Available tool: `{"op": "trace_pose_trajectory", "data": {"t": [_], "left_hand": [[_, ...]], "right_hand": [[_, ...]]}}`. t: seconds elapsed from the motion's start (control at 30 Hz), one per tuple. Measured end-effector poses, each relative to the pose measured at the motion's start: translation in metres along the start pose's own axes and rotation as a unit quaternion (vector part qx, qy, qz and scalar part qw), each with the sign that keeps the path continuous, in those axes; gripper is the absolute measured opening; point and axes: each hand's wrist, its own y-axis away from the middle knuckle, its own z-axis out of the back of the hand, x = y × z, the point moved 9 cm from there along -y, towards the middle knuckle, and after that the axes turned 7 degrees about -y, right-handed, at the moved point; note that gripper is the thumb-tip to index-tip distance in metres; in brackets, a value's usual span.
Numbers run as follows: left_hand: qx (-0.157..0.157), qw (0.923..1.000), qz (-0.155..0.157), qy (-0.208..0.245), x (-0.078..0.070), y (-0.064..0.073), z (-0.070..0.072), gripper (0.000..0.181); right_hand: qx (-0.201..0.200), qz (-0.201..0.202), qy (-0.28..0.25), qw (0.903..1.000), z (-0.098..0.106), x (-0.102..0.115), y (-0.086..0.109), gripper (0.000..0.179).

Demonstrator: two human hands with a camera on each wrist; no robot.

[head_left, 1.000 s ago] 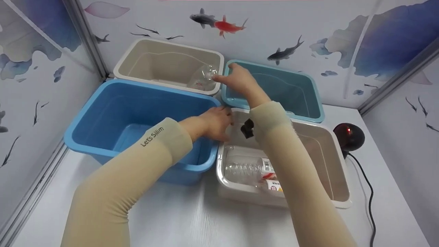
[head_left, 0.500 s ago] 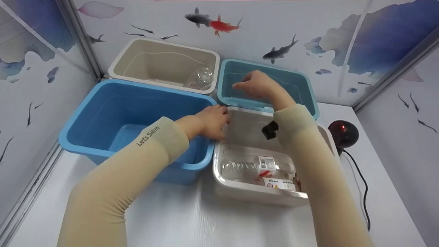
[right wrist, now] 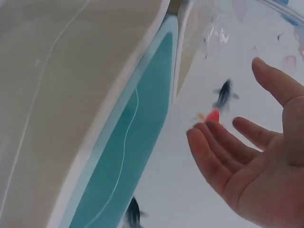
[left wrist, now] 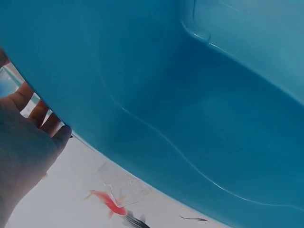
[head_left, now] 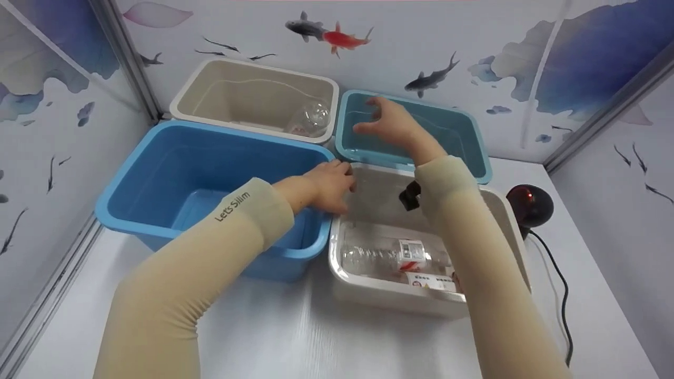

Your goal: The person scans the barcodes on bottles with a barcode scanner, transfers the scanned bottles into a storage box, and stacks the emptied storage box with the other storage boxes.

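Observation:
My left hand (head_left: 329, 188) rests at the right rim of the large blue tub (head_left: 210, 241); its fingers reach over toward the neighbouring pale bin. Over the teal bin (head_left: 453, 142) hovers my right hand (head_left: 392, 126), thumb and fingers spread, with nothing between them. The right wrist view also shows that hand (right wrist: 256, 171) with bare palm and loosely bent fingers. A clear plastic bottle (head_left: 310, 120) leans in the right end of the beige bin (head_left: 237, 100). Clear bottles with red-and-white labels, one bottle (head_left: 371, 258) plainly visible, lie in the pale bin (head_left: 368, 292).
A black scanner-like device (head_left: 531, 204) with a red light stands right of the pale bin, its cable (head_left: 566, 295) running down the white table (head_left: 295, 337). Printed wall panels (head_left: 474, 31) enclose the back and sides. The bins stand close together.
My right hand has moved right, from beside the bottle in the beige bin to over the teal bin. Its fingers drew together, then spread again. My left hand stays at the tub rim.

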Motion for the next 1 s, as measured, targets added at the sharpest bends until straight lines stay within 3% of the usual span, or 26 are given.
{"op": "trace_pose_trajectory", "data": {"t": [0.2,0.4,0.57,0.67,0.77,0.87,1.0], "left_hand": [[0.000,0.9999,-0.005,-0.013,-0.003,-0.002,-0.003,0.048],[-0.005,0.9997,-0.004,-0.025,0.000,-0.001,0.000,0.045],[-0.002,0.9997,0.012,-0.023,0.007,0.002,0.003,0.041],[-0.009,0.9996,0.013,-0.022,0.007,0.003,0.005,0.040],[-0.013,0.9991,0.005,-0.040,0.006,0.003,0.006,0.039],[-0.013,0.9988,0.002,-0.047,0.006,0.004,0.005,0.039],[-0.013,0.9991,0.004,-0.040,0.008,0.003,0.003,0.041]], "right_hand": [[0.015,0.058,0.053,0.9968,-0.034,0.032,-0.033,0.075],[0.044,0.092,0.101,0.9897,-0.064,0.059,-0.051,0.067],[-0.022,0.091,0.107,0.9898,-0.064,0.072,-0.060,0.054],[-0.064,0.071,0.062,0.9935,-0.058,0.067,-0.062,0.052],[-0.075,0.059,0.019,0.9953,-0.057,0.061,-0.064,0.051],[-0.045,0.051,0.012,0.9976,-0.065,0.056,-0.066,0.052],[0.031,0.033,0.047,0.9978,-0.078,0.050,-0.067,0.060]]}}
